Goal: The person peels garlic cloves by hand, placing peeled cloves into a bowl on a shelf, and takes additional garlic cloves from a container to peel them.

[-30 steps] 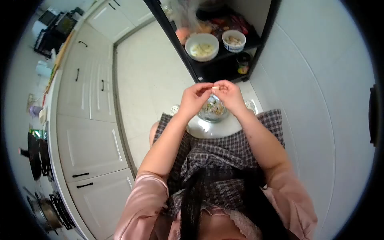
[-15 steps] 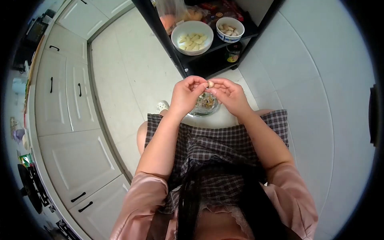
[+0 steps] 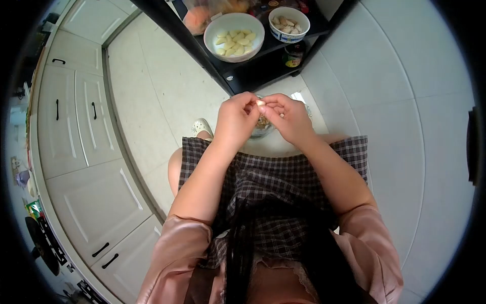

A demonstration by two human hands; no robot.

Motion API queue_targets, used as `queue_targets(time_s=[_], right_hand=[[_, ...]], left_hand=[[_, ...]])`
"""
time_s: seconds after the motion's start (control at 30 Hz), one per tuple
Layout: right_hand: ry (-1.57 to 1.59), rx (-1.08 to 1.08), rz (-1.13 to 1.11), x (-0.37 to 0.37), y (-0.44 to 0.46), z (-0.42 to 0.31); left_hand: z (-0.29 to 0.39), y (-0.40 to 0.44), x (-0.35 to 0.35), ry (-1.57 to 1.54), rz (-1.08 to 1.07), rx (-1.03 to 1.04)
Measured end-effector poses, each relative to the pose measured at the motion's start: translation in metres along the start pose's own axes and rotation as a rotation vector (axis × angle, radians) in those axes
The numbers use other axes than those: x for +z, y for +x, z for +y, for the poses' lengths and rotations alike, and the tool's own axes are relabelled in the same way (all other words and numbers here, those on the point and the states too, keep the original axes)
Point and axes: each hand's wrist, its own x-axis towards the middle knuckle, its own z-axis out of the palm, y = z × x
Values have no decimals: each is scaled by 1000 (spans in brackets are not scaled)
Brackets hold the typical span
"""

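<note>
My left hand (image 3: 237,115) and my right hand (image 3: 287,117) meet in front of me, fingertips pinched together on one small pale garlic clove (image 3: 260,103). Both hands are closed on it. Directly below them is a clear bowl (image 3: 263,133) with scraps in it, mostly hidden by the hands. Ahead on the black shelf (image 3: 253,78) stands a large white bowl (image 3: 209,46) of peeled cloves. To its right is a smaller patterned bowl (image 3: 288,37) with cloves that look unpeeled.
A plastic bag with orange-coloured produce (image 3: 196,19) sits behind the large bowl. A dark jar (image 3: 293,54) is on the lower shelf. White cabinets (image 3: 96,197) run along the left, a pale wall (image 3: 390,131) along the right. My shoe (image 3: 201,128) rests on the tiled floor.
The view has shifted slightly, so the shelf and bowls sit higher and further left. My fingers have turned around the clove, which now shows whiter between the fingertips.
</note>
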Motion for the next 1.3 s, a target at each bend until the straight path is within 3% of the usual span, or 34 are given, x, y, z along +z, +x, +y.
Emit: queue_targets(time_s=[0.13, 0.2, 0.37, 0.53, 1.17, 1.3], right_hand=[[43, -51, 32, -6, 2, 8], [36, -41, 34, -5, 1, 8], [43, -57, -12, -3, -1, 14], [-277, -219, 28, -5, -3, 4], [-477, -379, -16, -2, 1, 5], [-421, -251, -52, -6, 2, 1]], left_hand=[[4, -2, 2, -46, -52, -30], [1, -2, 0, -345, -87, -159], [-4, 3, -7, -388, -109, -234], [0, 2, -13, -608, -139, -418], [-10, -2, 1, -592, -15, -382], [-4, 0, -7, -693, -80, -457]])
